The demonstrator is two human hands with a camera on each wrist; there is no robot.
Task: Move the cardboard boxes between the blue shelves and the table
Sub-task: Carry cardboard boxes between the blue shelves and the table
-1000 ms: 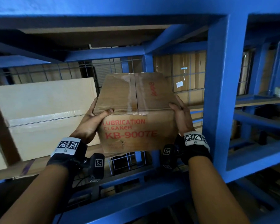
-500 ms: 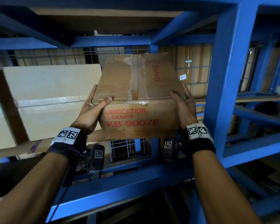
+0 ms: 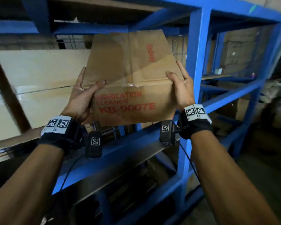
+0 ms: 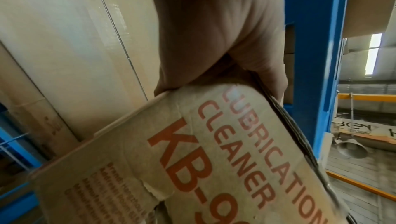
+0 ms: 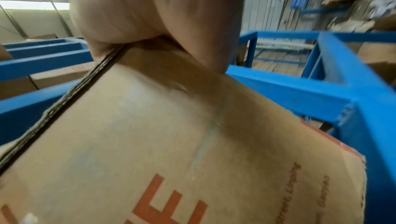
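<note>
A brown cardboard box (image 3: 131,88) printed "LUBRICATION CLEANER KB-9007E" in red is held in the air in front of the blue shelf bay, tilted with its taped top toward me. My left hand (image 3: 84,93) grips its left side, thumb hooked over the front top edge. My right hand (image 3: 182,85) grips the right side, thumb on the top edge too. The left wrist view shows the box (image 4: 214,160) under my left hand (image 4: 214,32). In the right wrist view the box (image 5: 171,143) fills the frame below my right hand (image 5: 154,7).
A large pale cardboard box (image 3: 39,82) sits on the same shelf just left of the held box. A blue upright post (image 3: 195,62) stands close to my right hand. The blue front beam (image 3: 120,153) runs below the box. More boxes fill the bays behind and to the right.
The box has come up and toward me, out of the shelf bay, and looks larger. Both hands keep the same hold on its sides. The view has pulled back.
</note>
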